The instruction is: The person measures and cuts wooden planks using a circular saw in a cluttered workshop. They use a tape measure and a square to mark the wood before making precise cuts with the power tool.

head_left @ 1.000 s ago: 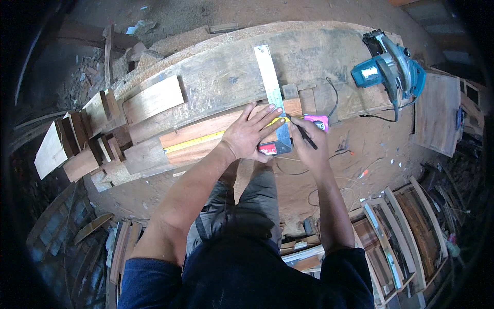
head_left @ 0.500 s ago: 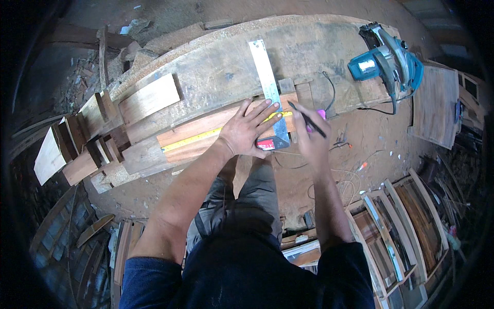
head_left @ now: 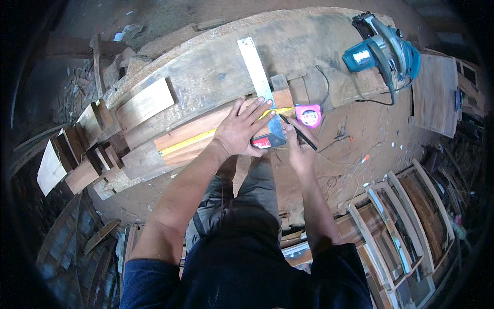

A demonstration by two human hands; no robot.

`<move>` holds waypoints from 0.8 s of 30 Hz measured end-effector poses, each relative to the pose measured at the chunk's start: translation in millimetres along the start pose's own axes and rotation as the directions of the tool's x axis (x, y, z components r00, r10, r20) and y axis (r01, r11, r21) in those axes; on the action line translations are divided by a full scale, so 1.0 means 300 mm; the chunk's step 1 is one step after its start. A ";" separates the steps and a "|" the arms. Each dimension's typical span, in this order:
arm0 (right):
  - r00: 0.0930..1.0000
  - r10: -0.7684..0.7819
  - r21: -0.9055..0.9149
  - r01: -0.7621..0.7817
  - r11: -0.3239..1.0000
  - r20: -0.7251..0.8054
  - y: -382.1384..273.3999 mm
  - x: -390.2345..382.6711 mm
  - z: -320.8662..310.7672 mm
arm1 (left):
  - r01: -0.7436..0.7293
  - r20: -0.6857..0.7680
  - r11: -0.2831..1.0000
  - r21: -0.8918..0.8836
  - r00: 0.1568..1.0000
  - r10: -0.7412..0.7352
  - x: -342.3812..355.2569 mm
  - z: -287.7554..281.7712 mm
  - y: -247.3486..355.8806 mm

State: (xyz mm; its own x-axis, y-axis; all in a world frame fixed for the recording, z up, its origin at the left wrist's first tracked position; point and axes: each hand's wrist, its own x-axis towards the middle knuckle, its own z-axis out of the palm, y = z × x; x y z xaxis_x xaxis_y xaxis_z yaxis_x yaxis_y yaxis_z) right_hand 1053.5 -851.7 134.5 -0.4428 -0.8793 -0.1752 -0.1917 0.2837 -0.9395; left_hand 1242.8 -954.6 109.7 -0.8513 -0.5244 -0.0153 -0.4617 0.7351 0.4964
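Pressed flat with spread fingers, my left hand (head_left: 238, 129) lies over a light-brown board (head_left: 185, 130) and the near part of a metal try square (head_left: 254, 64). Its thumb is beside the square's stock. A yellow tape-measure blade (head_left: 190, 141) runs along the board and passes under my left fingers. Its pink case (head_left: 309, 116) sits at the board's right end. My right hand (head_left: 301, 149) grips a slim black pencil (head_left: 301, 134), whose tip is close to the square's blade edge, over the board.
A teal circular saw (head_left: 383, 54) with a black cord rests at the bench's right end. The worn wooden bench (head_left: 206, 77) carries a pale offcut (head_left: 145, 100) and several wood blocks at the left. Slatted wooden frames (head_left: 391, 232) stand at the lower right.
My right hand has moved down and left, bringing the pencil tip to the square. The pink tape case, mostly hidden behind that hand before, now shows fully. My left hand stays on the square.
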 end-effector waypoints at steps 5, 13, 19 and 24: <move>0.985 -0.119 -0.142 0.136 0.980 0.123 -0.056 0.004 -0.041 | 0.006 0.024 1.000 0.012 1.000 -0.007 0.000 0.000 -0.001; 0.989 0.033 -0.165 -0.009 0.986 0.142 -0.052 -0.067 -0.102 | -0.005 0.003 1.000 0.021 1.000 0.005 -0.003 0.012 0.000; 0.989 -0.143 -0.190 0.135 0.972 -0.026 -0.148 0.020 -0.091 | -0.011 0.039 1.000 0.023 0.999 0.010 0.002 -0.002 -0.006; 0.984 -0.147 -0.159 0.130 0.979 -0.100 -0.133 0.050 -0.198 | -0.004 0.034 1.000 0.002 0.999 0.004 -0.005 0.002 -0.008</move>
State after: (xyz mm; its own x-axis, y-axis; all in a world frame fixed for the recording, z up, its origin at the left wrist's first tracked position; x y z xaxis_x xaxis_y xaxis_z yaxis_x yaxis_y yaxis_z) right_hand 1002.4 -853.5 186.8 -0.4952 -0.8688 -0.0044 -0.3850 0.2239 -0.8953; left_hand 1244.9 -955.2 108.1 -0.8612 -0.5066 -0.0425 -0.4587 0.7383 0.4946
